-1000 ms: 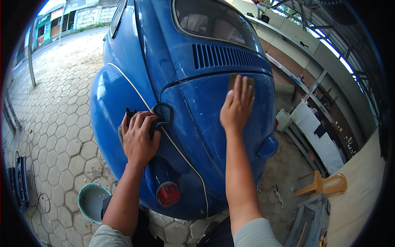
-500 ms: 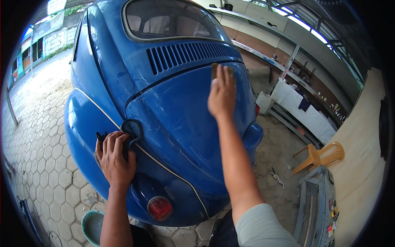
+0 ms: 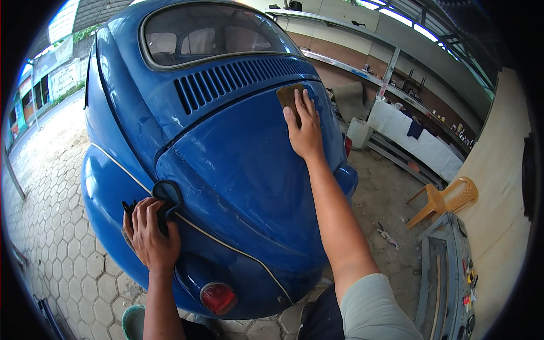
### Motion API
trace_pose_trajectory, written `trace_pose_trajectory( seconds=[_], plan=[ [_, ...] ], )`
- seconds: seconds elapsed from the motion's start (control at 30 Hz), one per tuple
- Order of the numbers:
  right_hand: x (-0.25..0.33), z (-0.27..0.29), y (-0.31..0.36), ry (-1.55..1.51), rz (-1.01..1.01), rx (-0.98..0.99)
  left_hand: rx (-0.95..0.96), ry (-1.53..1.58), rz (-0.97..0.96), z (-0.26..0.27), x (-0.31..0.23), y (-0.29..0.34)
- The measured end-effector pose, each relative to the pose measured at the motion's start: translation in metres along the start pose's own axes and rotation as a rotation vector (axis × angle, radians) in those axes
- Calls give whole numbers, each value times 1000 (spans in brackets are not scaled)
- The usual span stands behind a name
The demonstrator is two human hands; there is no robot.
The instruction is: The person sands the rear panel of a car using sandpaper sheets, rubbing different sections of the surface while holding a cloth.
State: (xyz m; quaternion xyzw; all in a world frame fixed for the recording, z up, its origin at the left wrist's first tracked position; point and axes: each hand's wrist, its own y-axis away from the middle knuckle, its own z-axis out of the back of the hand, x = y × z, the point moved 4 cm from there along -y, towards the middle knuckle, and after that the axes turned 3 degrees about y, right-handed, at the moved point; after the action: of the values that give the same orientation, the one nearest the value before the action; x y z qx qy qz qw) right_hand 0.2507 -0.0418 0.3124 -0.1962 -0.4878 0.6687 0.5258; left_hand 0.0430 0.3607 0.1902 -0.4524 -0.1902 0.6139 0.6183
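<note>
A blue rounded car (image 3: 238, 164) stands before me, its rear turned my way. My right hand (image 3: 305, 127) presses a flat brown sheet, which looks like sandpaper (image 3: 289, 97), against the upper right of the rear lid, below the slotted vents. Its fingers lie along the sheet. Down at the left, my left hand (image 3: 154, 235) rests on the rear fender with its fingers bent round a black thing whose kind I cannot make out. A dark curled loop (image 3: 173, 190) sticks up beside it, near the pale trim strip (image 3: 226, 243).
A red tail lamp (image 3: 218, 298) sits low on the fender. At the bottom stands a green bucket (image 3: 134, 320), partly behind my left forearm. To the right are a yellow plastic chair (image 3: 445, 198), a grey metal frame (image 3: 445, 266) and a bench with a white cover (image 3: 408, 133).
My right hand has shifted slightly down relative to the vents, and more of the brown sheet shows. The view has moved a little. My left hand keeps its place on the fender.
</note>
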Motion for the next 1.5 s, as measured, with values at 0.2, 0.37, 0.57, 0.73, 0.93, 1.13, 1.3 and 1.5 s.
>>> trace_pose_trajectory(
  seconds=[0.2, 0.37, 0.57, 0.73, 0.93, 1.13, 1.3, 1.5],
  plan=[
    [-2, 0, -18, -42, -13, -26, -16, -7, 34, 1, 1, 0],
    [8, 17, 31, -45, 58, -13, -12, -2, -9, -1, 3, 1],
    [39, 37, 176, -11, 176, 50, -8, 20, 12, 3, 8, 2],
    [45, 48, 201, 121, 276, 152, -4, 21, -5, 5, 3, 0],
    [86, 7, 61, 132, 372, 99, -1, 3, -12, 1, 3, 2],
    [106, 6, 96, 68, 385, 118, -6, -13, -9, 9, 6, 2],
    [73, 39, 258, 174, 399, 335, -14, 36, -29, 3, -4, 0],
    [140, 15, 175, 134, 527, 340, 4, 25, -4, 5, 3, -1]
  ],
)
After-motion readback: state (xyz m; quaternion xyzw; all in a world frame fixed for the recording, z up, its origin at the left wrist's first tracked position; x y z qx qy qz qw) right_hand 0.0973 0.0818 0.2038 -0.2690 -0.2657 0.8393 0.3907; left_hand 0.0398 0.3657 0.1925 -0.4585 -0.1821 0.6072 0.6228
